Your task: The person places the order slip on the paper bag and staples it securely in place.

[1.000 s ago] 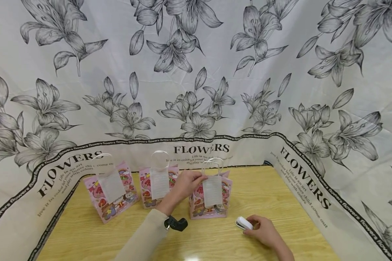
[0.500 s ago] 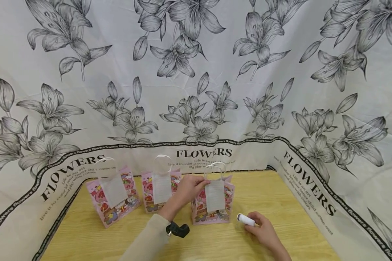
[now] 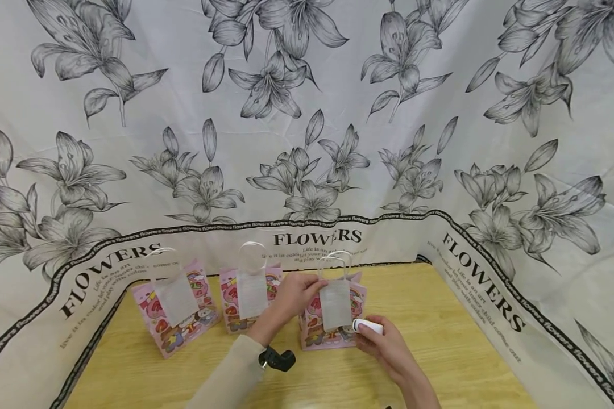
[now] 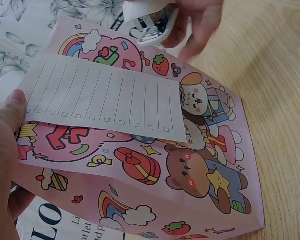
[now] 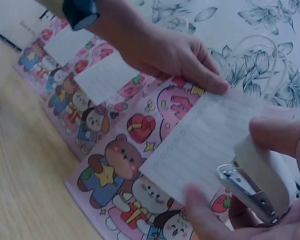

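A pink cartoon gift bag [image 3: 312, 339] stands on the table at the centre, a lined paper slip [image 3: 336, 305] lying flat against its front. My left hand [image 3: 295, 295] pinches the slip's upper left corner against the bag's top edge; in the left wrist view its thumb [image 4: 16, 100] presses on the paper. A small white stapler [image 3: 368, 326] is in my right hand [image 3: 389, 346], just right of the bag's front. The stapler's metal end [image 5: 235, 175] shows in the right wrist view, near the slip but apart from it.
Two similar bags stand to the left, the far one [image 3: 164, 343] turned at an angle, the nearer one [image 3: 230, 324] beside my left arm, each with a paper slip on its front. A flower-printed cloth [image 3: 307, 136] hangs behind the wooden table [image 3: 440, 307].
My right hand has lifted the stapler and moved it left and up, toward the bag's front. My left hand keeps its pinch on the slip and bag.
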Demonstrator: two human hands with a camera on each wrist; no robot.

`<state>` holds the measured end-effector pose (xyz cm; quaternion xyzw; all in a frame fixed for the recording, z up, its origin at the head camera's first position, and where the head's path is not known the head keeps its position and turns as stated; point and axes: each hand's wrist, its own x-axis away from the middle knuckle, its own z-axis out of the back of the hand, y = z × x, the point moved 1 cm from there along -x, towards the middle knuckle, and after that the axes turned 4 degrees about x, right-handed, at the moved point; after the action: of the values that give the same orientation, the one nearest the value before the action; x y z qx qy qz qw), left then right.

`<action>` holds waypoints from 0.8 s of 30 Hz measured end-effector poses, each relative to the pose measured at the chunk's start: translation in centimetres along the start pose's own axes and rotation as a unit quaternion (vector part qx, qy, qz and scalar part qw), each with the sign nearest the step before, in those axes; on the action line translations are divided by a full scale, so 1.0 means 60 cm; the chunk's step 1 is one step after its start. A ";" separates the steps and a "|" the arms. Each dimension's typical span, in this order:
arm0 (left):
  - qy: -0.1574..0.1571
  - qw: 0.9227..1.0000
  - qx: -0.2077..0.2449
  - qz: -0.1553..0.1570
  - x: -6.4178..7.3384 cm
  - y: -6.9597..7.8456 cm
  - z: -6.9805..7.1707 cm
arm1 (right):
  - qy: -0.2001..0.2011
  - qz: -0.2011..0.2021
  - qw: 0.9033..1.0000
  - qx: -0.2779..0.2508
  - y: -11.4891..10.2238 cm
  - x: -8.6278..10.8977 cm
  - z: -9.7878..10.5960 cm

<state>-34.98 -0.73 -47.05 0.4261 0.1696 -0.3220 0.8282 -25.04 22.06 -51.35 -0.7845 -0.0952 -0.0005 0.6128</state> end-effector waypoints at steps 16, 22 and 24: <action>0.016 1.000 -0.008 -0.013 -0.005 0.005 0.002 | -0.138 0.034 0.989 -0.032 -0.037 -0.008 -0.083; 0.017 1.000 -0.020 -0.004 -0.005 0.002 0.006 | -0.136 0.084 0.985 0.065 -0.077 -0.025 -0.114; 0.012 1.000 -0.020 0.004 -0.003 0.000 0.004 | -0.132 0.113 0.979 0.103 -0.086 -0.031 -0.120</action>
<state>-35.13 -0.84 -46.80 0.4138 0.1841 -0.3104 0.8358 -26.81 16.05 -44.83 -0.7158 -0.0853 0.1817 0.6689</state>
